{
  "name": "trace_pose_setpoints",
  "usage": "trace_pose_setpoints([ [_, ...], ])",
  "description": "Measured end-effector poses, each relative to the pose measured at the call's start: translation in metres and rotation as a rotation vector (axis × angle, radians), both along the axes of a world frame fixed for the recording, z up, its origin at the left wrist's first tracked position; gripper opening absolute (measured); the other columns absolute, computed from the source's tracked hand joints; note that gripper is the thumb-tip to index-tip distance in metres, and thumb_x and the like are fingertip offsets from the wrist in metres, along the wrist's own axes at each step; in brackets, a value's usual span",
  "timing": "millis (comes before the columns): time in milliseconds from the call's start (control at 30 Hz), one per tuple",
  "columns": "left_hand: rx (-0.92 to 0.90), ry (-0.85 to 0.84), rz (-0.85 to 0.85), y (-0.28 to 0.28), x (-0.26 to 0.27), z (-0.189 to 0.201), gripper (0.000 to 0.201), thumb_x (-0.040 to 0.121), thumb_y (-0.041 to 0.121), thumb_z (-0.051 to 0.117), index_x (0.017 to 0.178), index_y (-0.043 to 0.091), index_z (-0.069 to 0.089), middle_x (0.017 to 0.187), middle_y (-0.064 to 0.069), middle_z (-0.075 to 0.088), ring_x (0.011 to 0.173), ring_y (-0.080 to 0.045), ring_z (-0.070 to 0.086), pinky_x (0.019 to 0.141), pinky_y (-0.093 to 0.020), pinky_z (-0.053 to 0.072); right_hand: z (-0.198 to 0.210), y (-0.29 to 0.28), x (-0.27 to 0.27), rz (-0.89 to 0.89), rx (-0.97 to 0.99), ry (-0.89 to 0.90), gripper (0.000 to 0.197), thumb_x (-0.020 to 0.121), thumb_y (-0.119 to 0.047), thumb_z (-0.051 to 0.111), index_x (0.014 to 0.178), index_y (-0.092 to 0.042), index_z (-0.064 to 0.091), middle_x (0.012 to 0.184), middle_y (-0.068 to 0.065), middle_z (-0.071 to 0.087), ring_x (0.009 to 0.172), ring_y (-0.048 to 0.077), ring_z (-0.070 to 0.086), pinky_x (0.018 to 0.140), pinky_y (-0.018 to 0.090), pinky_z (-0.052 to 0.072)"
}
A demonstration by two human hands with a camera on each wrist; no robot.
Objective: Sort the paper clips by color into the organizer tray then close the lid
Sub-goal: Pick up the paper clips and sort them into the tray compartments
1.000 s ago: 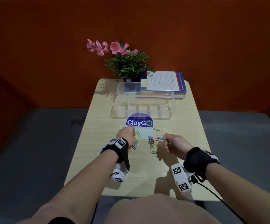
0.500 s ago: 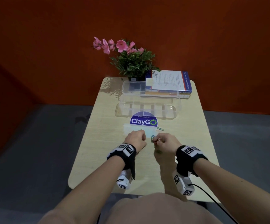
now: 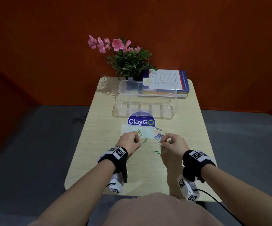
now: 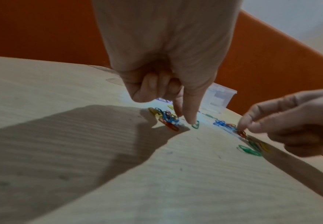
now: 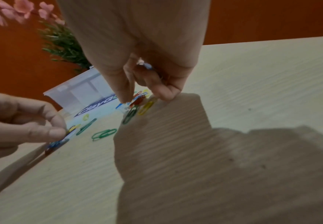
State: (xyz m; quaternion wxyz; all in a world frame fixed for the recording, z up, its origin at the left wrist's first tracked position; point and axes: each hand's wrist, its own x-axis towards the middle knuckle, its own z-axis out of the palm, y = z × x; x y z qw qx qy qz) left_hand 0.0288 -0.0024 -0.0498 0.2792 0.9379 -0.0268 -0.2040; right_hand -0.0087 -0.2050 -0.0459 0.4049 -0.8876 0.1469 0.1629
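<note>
Several coloured paper clips (image 3: 158, 136) lie scattered on the table in front of the clear organizer tray (image 3: 115, 111), whose lid (image 3: 124, 86) stands open behind it. My left hand (image 3: 137, 141) reaches thumb and index finger down into a small pile of clips (image 4: 166, 119) and pinches at one, beside a green clip (image 4: 195, 126). My right hand (image 3: 162, 141) pinches a red clip (image 5: 137, 100) at the other cluster, and a further clip (image 5: 147, 66) sits in its curled fingers. The tray's compartments look bare.
A round blue ClayGo sticker (image 3: 141, 121) lies between the tray and the clips. A potted plant with pink flowers (image 3: 130, 61) and stacked books (image 3: 169, 82) stand at the table's far edge. Loose green clips (image 3: 156, 152) lie nearer me.
The right hand came in from the right to the clips. Since half a second ago both hands have drawn slightly apart, uncovering the clips between them.
</note>
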Motion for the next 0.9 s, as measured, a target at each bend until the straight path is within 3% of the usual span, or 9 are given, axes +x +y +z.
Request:
trace_pose_setpoints([
  [133,0.081,-0.018,-0.041,-0.008,-0.001,0.001,0.016,0.077,0.028,0.067,0.08,0.022,0.052,0.095,-0.005,0.068,0.091,-0.026,0.062,0.075,-0.035,0.051,0.0,0.011,0.007,0.05,-0.111,0.015,0.009,0.077,-0.026,0.066,0.073,-0.028,0.058,0.089,0.005,0.071,0.089,0.026,0.064,0.072,0.027,0.045],
  [200,0.134,-0.032,-0.065,-0.011,0.0,0.003,0.018,0.08,0.029,0.066,0.088,0.017,0.055,0.1,-0.007,0.067,0.094,-0.028,0.061,0.074,-0.034,0.048,0.002,0.017,0.009,0.07,-0.2,0.029,0.005,0.078,-0.028,0.061,0.079,-0.024,0.058,0.099,0.007,0.069,0.092,0.028,0.063,0.074,0.03,0.046],
  [300,0.191,-0.038,-0.074,-0.015,0.005,0.006,0.024,0.085,0.026,0.066,0.1,0.009,0.06,0.107,-0.011,0.065,0.099,-0.03,0.062,0.077,-0.035,0.048,0.007,0.026,0.015,0.131,-0.347,0.053,0.019,0.085,-0.023,0.048,0.096,-0.012,0.059,0.106,0.012,0.066,0.092,0.032,0.059,0.072,0.031,0.043],
  [400,0.238,-0.034,-0.072,-0.017,0.008,0.007,0.024,0.089,0.02,0.063,0.107,0.005,0.062,0.112,-0.014,0.066,0.104,-0.032,0.063,0.082,-0.037,0.05,0.011,0.034,0.021,0.233,-0.453,0.108,0.027,0.092,-0.02,0.043,0.111,-0.005,0.055,0.117,0.017,0.063,0.106,0.035,0.06,0.079,0.035,0.044],
  [633,0.228,0.048,-0.091,-0.017,0.015,0.006,0.022,0.087,0.015,0.062,0.103,0.003,0.068,0.109,-0.015,0.069,0.102,-0.033,0.066,0.087,-0.039,0.056,0.015,0.034,0.022,0.332,-0.497,0.187,0.032,0.093,-0.017,0.038,0.12,-0.004,0.049,0.125,0.017,0.059,0.113,0.035,0.057,0.085,0.036,0.044],
  [767,0.238,0.06,-0.168,-0.018,0.018,0.006,0.019,0.085,0.015,0.062,0.096,0.002,0.07,0.103,-0.015,0.072,0.097,-0.032,0.067,0.084,-0.039,0.057,0.015,0.03,0.016,0.246,-0.429,0.179,0.032,0.095,-0.026,0.032,0.114,-0.006,0.048,0.121,0.019,0.06,0.109,0.036,0.057,0.08,0.036,0.039],
  [900,0.337,0.035,-0.358,-0.016,0.015,0.012,0.027,0.089,0.018,0.052,0.109,0.001,0.059,0.112,-0.018,0.064,0.103,-0.036,0.061,0.082,-0.039,0.049,0.018,0.018,0.02,0.01,-0.132,0.175,0.016,0.094,-0.02,0.037,0.086,-0.009,0.045,0.118,0.025,0.057,0.106,0.035,0.054,0.078,0.034,0.035],
])
